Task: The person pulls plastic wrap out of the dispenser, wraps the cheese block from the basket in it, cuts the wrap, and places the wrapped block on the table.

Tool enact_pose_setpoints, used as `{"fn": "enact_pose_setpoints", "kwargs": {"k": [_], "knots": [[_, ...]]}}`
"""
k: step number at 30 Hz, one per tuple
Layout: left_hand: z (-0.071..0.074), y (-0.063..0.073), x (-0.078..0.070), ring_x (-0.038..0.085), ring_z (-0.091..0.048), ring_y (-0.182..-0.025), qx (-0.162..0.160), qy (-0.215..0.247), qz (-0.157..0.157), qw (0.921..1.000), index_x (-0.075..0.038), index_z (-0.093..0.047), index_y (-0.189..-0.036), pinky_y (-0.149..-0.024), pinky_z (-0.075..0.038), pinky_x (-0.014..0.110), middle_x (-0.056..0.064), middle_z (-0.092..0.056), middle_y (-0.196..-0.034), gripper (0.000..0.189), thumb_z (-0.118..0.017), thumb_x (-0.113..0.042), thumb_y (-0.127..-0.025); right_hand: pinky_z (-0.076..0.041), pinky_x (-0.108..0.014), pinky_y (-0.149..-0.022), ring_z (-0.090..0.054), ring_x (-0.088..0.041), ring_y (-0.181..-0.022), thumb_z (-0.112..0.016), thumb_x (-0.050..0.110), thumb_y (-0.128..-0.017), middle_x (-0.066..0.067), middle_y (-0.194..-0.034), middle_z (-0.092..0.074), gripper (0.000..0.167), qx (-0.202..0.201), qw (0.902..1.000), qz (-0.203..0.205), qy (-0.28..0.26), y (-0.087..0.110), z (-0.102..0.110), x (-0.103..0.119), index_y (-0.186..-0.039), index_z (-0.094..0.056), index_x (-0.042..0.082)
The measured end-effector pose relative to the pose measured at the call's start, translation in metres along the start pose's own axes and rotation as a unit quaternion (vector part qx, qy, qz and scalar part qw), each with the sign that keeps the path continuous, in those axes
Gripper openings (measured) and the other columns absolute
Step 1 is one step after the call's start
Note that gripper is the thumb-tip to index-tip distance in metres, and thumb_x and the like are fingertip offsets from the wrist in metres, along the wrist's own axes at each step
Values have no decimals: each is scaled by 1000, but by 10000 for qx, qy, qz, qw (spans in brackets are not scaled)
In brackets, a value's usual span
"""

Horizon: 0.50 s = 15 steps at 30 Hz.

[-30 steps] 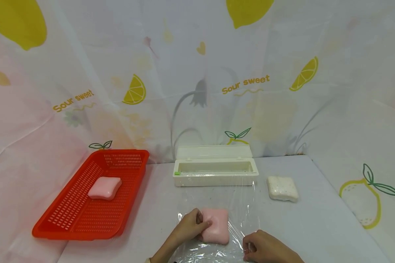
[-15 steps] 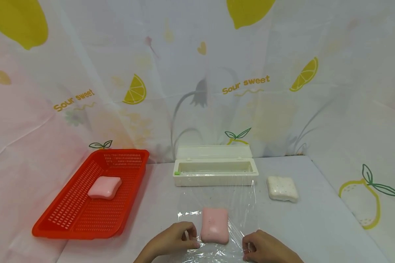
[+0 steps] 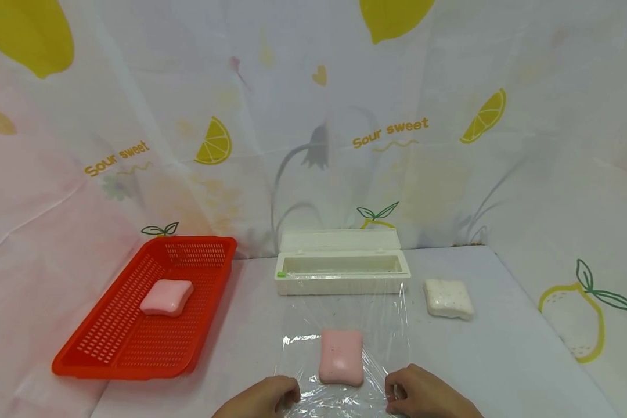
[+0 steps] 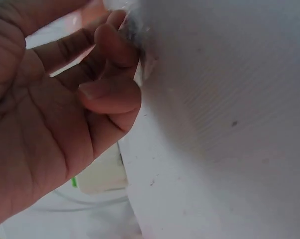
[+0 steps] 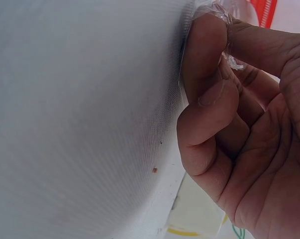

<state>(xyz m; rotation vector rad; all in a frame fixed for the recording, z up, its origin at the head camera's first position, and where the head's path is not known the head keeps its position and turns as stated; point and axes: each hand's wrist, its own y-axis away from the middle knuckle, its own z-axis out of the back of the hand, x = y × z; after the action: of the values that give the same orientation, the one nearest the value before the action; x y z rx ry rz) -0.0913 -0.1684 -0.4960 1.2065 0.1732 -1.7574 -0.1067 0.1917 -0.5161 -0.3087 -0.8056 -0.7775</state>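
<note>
A square pink soap bar (image 3: 341, 357) lies on a sheet of clear cling film (image 3: 378, 325) that runs toward me from the white film dispenser (image 3: 343, 285). My left hand (image 3: 265, 397) is at the film's near left side with fingers curled, gripping its edge; crinkled film shows at the fingertips (image 4: 115, 42) in the left wrist view. On the near right side, my right hand (image 3: 427, 393) pinches the film between thumb and curled fingers, the bunched film (image 5: 214, 9) showing in the right wrist view. The soap sits between both hands, untouched.
To the left stands a red perforated basket (image 3: 209, 316) with another pink soap bar (image 3: 167, 297) inside. A white soap bar (image 3: 448, 298) rests on the white table (image 3: 522, 348) at right. The dispenser's lid (image 3: 339, 240) is raised, against a lemon-print curtain (image 3: 313, 116).
My left hand has let go of the pink soap bar and moved left and toward me to the film's near edge. The right hand has stayed put, holding the film.
</note>
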Motion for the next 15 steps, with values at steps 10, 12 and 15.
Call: {"fn": "enact_pose_setpoints", "kwargs": {"k": [10, 12, 15], "knots": [[-5, -3, 6, 3, -47, -68, -487, -1129, -435, 9915, -18, -62, -84, -62, -45, 23, -12, -49, -75, 21, -79, -8, -78, -42, -19, -51, -45, 6, -54, -77, 18, -83, 22, -60, -48, 17, -17, 9999, -129, -55, 1, 0, 2, -75, -62, 24], [-6, -2, 8, 1, -44, -72, -651, -1473, -780, 9839, -19, -61, -80, -63, -43, 21, -14, -45, -79, 23, -80, -7, -76, -42, -19, -51, -45, 6, -54, -77, 18, -83, 22, -60, -48, 17, -10, 9999, -148, -76, 2, 0, 2, -76, -62, 24], [-8, -1, 8, -1, -42, -72, -825, -1610, -898, 9794, -18, -58, -81, -63, -43, 20, -14, -42, -80, 27, -81, -5, -76, -42, -19, -51, -46, 6, -55, -76, 20, -84, 22, -61, -49, 16, 3, 9999, -124, -49, 3, -1, 1, -77, -62, 25]]}}
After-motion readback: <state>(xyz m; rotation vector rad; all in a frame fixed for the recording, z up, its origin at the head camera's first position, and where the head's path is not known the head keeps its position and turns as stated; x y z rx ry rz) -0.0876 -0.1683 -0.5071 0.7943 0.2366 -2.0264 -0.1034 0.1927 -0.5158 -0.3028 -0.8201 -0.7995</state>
